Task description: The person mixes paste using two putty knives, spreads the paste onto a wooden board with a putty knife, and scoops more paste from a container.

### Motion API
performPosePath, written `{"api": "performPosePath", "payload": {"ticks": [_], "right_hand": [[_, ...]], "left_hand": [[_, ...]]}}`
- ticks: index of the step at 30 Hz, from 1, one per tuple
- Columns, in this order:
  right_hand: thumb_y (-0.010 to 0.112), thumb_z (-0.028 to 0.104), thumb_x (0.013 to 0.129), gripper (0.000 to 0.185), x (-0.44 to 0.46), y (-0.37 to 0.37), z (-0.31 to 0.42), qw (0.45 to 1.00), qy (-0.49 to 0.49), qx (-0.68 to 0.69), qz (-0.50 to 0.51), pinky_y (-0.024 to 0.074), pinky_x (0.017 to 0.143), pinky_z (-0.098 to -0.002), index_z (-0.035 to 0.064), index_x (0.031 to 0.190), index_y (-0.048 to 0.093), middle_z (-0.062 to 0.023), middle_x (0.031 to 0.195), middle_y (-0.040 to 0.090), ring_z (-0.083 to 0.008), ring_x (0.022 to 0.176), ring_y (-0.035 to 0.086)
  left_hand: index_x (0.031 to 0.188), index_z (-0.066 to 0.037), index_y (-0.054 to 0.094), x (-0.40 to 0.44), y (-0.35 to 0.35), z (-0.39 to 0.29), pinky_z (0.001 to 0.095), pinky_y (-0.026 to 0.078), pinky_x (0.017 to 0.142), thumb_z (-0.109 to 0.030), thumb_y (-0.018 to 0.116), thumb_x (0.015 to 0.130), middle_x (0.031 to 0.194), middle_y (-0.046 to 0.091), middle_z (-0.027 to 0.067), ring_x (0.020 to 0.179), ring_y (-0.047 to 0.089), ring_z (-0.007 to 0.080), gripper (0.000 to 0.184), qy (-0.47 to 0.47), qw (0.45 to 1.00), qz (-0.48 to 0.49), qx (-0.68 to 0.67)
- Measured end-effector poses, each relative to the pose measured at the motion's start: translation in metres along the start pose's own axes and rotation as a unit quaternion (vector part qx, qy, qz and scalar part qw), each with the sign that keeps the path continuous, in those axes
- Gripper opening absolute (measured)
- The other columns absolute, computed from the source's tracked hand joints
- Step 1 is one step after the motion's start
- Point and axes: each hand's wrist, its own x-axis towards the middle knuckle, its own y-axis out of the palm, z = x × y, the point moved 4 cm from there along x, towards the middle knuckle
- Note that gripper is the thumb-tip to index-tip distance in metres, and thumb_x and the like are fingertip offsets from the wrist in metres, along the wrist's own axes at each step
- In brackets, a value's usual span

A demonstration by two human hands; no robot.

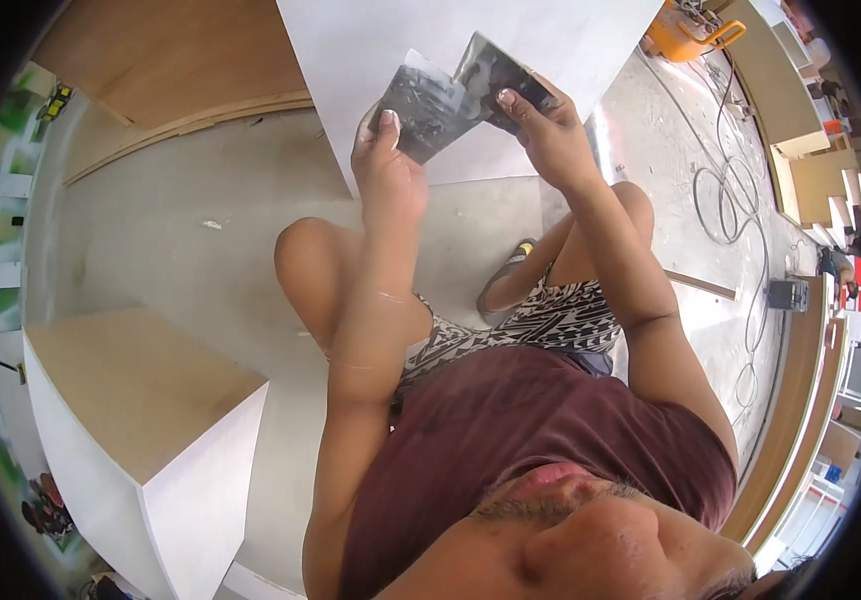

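My left hand (390, 150) is closed on a flat grey metal scraper blade (428, 108) smeared with whitish material, thumb on top. Pinched in my right hand (550, 130) is a second, darker flat blade (495, 72) with pale smears. The two blades meet or overlap at their inner edges; whether they touch is unclear. Both are held over a large white panel (480, 145). The thumbs show white residue. The fingers under the blades are mostly hidden.
A box with a brown top (150, 375) and white sides stands at the lower left. Brown boards (180, 60) lie upper left. Coiled cable (725, 205) lies on the floor at the right, near an orange container (683, 38). My bent knees are below the panel.
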Motion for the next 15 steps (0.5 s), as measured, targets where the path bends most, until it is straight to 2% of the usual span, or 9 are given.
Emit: {"api": "performPosePath", "payload": {"ticks": [5, 8, 9, 10, 12, 13, 15], "right_hand": [[0.059, 0.012, 0.102, 0.036, -0.01, -0.007, 0.0, 0.973, 0.037, -0.189, 0.126, 0.0493, 0.084, -0.0269, -0.0009, 0.136, 0.059, -0.005, 0.106, 0.069, -0.0109, 0.092, 0.059], [0.058, 0.011, 0.101, 0.037, -0.019, -0.009, -0.004, 0.933, 0.068, -0.287, 0.208, 0.0498, 0.087, -0.0286, 0.0002, 0.137, 0.059, -0.0053, 0.107, 0.07, -0.0111, 0.095, 0.06], [0.058, 0.01, 0.101, 0.038, -0.017, -0.006, 0.009, 0.926, -0.042, -0.326, 0.187, 0.0512, 0.088, -0.0287, -0.0013, 0.137, 0.058, -0.0084, 0.106, 0.07, -0.0118, 0.096, 0.061], [0.061, 0.009, 0.099, 0.034, -0.02, -0.012, 0.013, 0.973, 0.033, -0.217, 0.074, 0.0545, 0.084, -0.0275, -0.0046, 0.13, 0.061, -0.0104, 0.102, 0.072, -0.012, 0.092, 0.064], [0.065, 0.007, 0.097, 0.027, -0.012, -0.024, 0.014, 0.996, 0.068, -0.038, -0.034, 0.0568, 0.077, -0.0263, -0.0065, 0.12, 0.063, -0.0092, 0.095, 0.071, -0.0119, 0.084, 0.067], [0.067, 0.007, 0.096, 0.025, -0.01, -0.023, 0.017, 0.997, 0.065, -0.037, -0.023, 0.057, 0.075, -0.0264, -0.0062, 0.116, 0.064, -0.0082, 0.094, 0.071, -0.012, 0.081, 0.067], [0.07, 0.007, 0.093, 0.024, -0.003, -0.017, 0.013, 0.995, 0.074, -0.067, -0.015, 0.0568, 0.072, -0.0265, -0.0065, 0.112, 0.065, -0.008, 0.093, 0.07, -0.0125, 0.077, 0.066]], "left_hand": [[0.126, 0.006, 0.057, -0.003, 0.004, -0.005, 0.0326, 0.047, 0.101, -0.006, 0.054, 0.102, 0.12, 0.065, 0.0107, 0.11, 0.061, 0.0174, 0.027, 0.03, 0.999, 0.01, 0.042], [0.127, 0.006, 0.056, -0.004, 0.005, -0.01, 0.0318, 0.046, 0.101, -0.008, 0.053, 0.102, 0.119, 0.065, 0.0109, 0.11, 0.06, 0.0176, 0.028, 0.051, 0.997, 0.004, 0.057], [0.127, 0.006, 0.056, -0.006, 0.007, -0.015, 0.032, 0.046, 0.101, -0.009, 0.053, 0.102, 0.119, 0.065, 0.0111, 0.111, 0.06, 0.0181, 0.029, 0.066, 0.995, -0.013, 0.068], [0.127, 0.006, 0.056, -0.007, 0.011, -0.02, 0.0322, 0.046, 0.101, -0.01, 0.052, 0.103, 0.118, 0.065, 0.0112, 0.111, 0.06, 0.0186, 0.03, 0.083, 0.993, -0.03, 0.078], [0.129, 0.008, 0.057, -0.012, 0.018, -0.023, 0.0322, 0.046, 0.102, -0.013, 0.053, 0.103, 0.121, 0.065, 0.0124, 0.113, 0.06, 0.0189, 0.034, 0.081, 0.995, -0.021, 0.056], [0.13, 0.008, 0.057, -0.014, 0.021, -0.024, 0.0321, 0.046, 0.102, -0.015, 0.053, 0.103, 0.122, 0.065, 0.013, 0.114, 0.06, 0.019, 0.036, 0.079, 0.996, -0.015, 0.046], [0.131, 0.01, 0.057, -0.017, 0.023, -0.012, 0.0319, 0.046, 0.102, -0.016, 0.054, 0.103, 0.124, 0.065, 0.0142, 0.115, 0.06, 0.0185, 0.039, 0.094, 0.984, 0.014, 0.147]]}}
